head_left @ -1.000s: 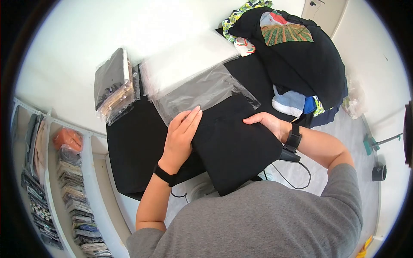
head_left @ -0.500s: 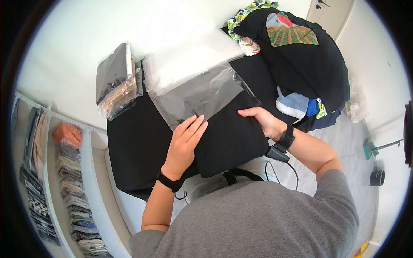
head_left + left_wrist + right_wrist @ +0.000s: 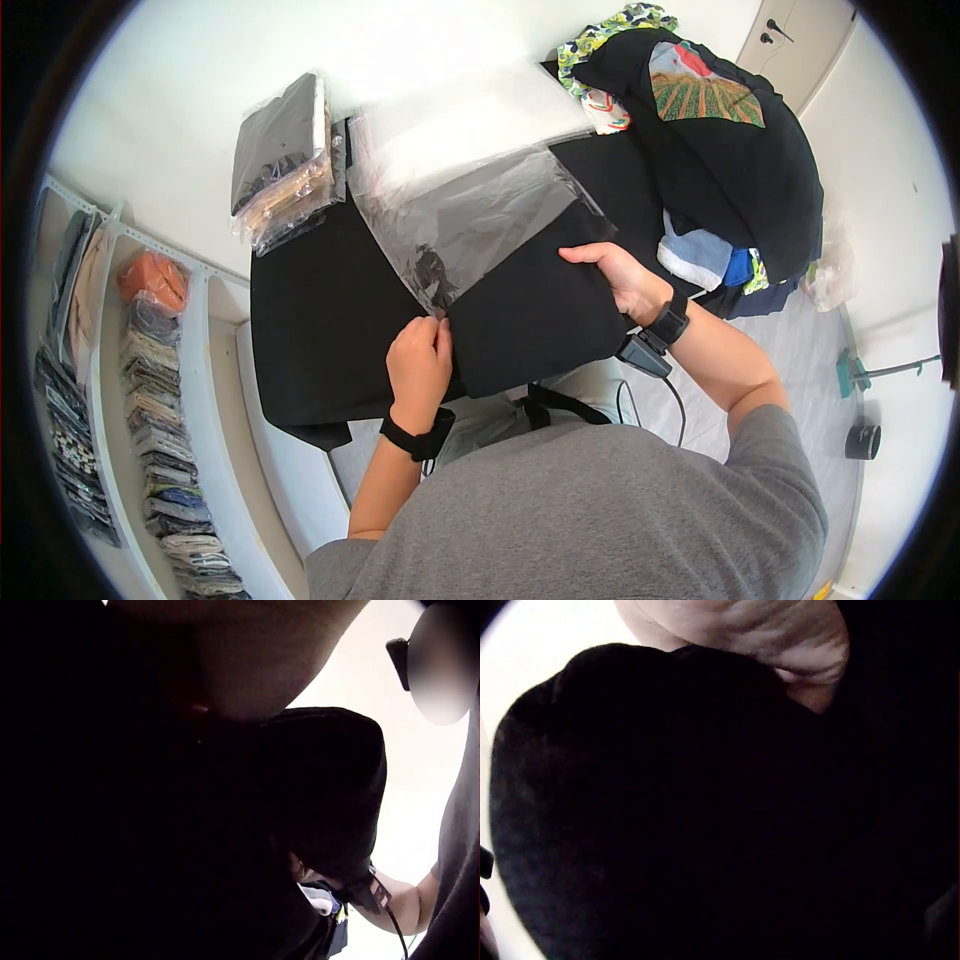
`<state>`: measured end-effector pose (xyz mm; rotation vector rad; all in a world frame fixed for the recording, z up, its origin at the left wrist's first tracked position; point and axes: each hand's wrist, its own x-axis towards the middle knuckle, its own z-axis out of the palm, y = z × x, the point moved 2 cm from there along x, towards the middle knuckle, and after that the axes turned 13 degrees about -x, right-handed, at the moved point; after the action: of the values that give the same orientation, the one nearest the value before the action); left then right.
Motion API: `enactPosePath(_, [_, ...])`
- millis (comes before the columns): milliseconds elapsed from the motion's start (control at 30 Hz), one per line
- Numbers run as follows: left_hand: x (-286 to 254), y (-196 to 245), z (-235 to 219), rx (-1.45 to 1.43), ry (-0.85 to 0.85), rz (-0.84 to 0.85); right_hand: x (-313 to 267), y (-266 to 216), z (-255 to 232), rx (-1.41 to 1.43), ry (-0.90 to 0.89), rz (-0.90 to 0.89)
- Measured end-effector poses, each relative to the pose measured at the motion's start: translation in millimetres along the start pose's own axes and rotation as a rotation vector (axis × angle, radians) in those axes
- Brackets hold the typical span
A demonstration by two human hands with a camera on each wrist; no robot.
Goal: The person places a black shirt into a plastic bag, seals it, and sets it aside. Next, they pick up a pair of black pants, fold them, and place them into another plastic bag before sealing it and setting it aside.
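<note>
Seen from above, a person in a grey shirt leans over a table [image 3: 300, 330] covered in black cloth. A folded black garment [image 3: 535, 305] lies at the near edge, its far end partly inside a clear plastic bag [image 3: 470, 215]. The left hand [image 3: 420, 362] sits at the garment's left edge with fingers curled, pinching the near corner of the bag's mouth. The right hand [image 3: 622, 280] holds the garment's right edge, fingers together on top and pointing left; the thumb is hidden.

Only the head view shows the surroundings: a stack of bagged clothes [image 3: 285, 160] at the far left of the table, a heap of dark and patterned clothes [image 3: 720, 150] at the far right, and shelves of folded clothes [image 3: 150, 400] to the left.

The left wrist view is mostly dark. It shows the garment's rounded fold against a pale wall and the right forearm with its wrist strap below, but not the fingers.

The right wrist view shows skin at the top, pressed against black fabric that fills the frame; the bag cannot be seen there.
</note>
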<state>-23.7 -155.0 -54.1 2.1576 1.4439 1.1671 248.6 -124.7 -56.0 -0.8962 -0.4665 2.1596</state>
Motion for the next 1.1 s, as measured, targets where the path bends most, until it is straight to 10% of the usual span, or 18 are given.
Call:
enactPosePath(533, [-6.1, 9.3, 0.5, -0.331, -0.09, 0.171, 2.8, -24.7, -1.8, -0.036, 0.097, 0.031])
enactPosePath(1100, [-35.1, -7.2, -22.1, -0.344, -0.002, -0.054, 3.7, -22.4, 33.3, -0.49, 0.129, 0.109])
